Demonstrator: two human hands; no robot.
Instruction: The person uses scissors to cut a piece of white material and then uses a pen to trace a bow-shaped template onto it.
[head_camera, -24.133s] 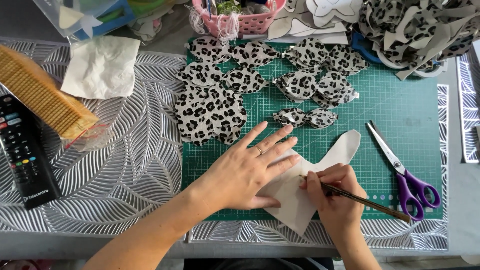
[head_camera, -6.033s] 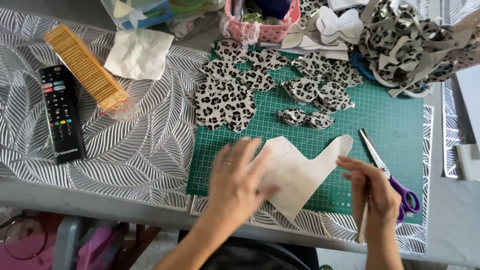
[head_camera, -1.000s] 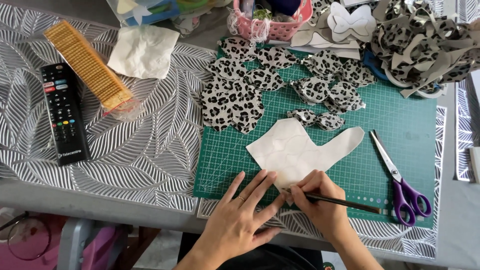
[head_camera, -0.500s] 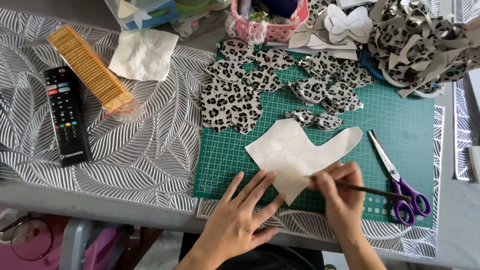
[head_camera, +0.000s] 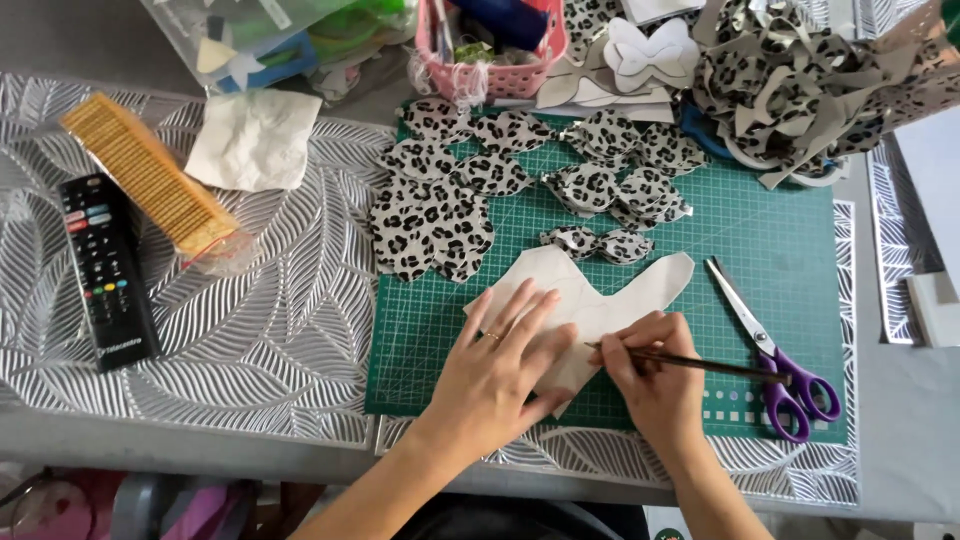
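A pale, cream-coloured cut-out piece lies on the green cutting mat. My left hand presses flat on its lower left part, fingers spread, a ring on one finger. My right hand grips a thin dark pencil whose tip touches the piece near its lower edge. Leopard-print cut shapes lie in a loose group on the mat just beyond the piece.
Purple-handled scissors lie on the mat right of my right hand. A black remote, a wrapped pack of yellow biscuits and a white tissue sit at left. A pink basket and leopard scraps stand at the back.
My left hand has moved up from the mat's front edge onto the pale piece. My right hand and pencil stay at the piece's lower edge; the view has shifted slightly.
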